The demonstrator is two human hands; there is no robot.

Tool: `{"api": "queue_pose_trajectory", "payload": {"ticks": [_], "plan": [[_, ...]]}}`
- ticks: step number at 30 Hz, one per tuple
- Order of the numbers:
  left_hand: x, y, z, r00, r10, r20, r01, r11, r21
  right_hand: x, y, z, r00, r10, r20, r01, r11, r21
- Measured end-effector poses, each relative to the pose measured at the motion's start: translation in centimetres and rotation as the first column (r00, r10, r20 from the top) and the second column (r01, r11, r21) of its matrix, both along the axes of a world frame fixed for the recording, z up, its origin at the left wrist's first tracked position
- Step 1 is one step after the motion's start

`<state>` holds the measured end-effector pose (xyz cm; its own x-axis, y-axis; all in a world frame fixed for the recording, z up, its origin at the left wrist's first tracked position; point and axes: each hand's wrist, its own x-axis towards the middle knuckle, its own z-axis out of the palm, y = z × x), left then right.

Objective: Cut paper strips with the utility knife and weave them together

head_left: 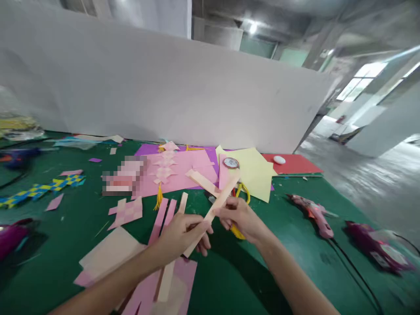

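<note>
A pale peach paper strip (226, 192) slants up and away between my hands. My left hand (183, 234) pinches its lower part between thumb and fingers. Higher up, my right hand (238, 214) grips the same strip. Another peach strip (201, 180) lies behind it, partly covered. Beneath my left hand are pink strips (159, 221), a peach strip (166, 282) and a pink sheet (188, 280). Left of them lie a small woven pink-and-peach paper piece (127, 213) and a pale paper sheet (110, 253). Yellow loops (247, 192) show beside my right hand, mostly hidden.
On the green table (262, 280), a pink glue gun (315, 214) and a purple glue gun (377, 247) lie right, with trailing cords. Behind are a woven paper fish-bone shape with yellow tassel (159, 197), yellow paper (256, 175), a round tin (231, 162) and a white partition (164, 87).
</note>
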<state>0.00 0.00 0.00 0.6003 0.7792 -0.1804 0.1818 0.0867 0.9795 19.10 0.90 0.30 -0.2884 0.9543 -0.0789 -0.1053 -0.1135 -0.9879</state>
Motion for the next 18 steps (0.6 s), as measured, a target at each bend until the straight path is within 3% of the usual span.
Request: {"api": "queue_pose_trajectory", "payload": {"ticks": [4, 13, 18], "plan": [[0.3, -0.1, 0.3, 0.999, 0.003, -0.032, -0.004, 1.000, -0.022, 0.3, 0.0, 0.2, 0.993, -0.085, -0.077, 0.085, 0.996, -0.003], [0.4, 0.2, 0.1, 0.998, 0.032, 0.051, -0.028, 0.996, -0.082, -0.6, -0.5, -0.6, 0.997, 0.082, -0.005, -0.082, 0.997, -0.006], [0.2, 0.1, 0.3, 0.998, -0.007, 0.054, 0.011, 0.997, -0.083, -0.8, -0.5, -0.7, 0.999, 0.030, 0.016, -0.030, 1.000, 0.001]]}}
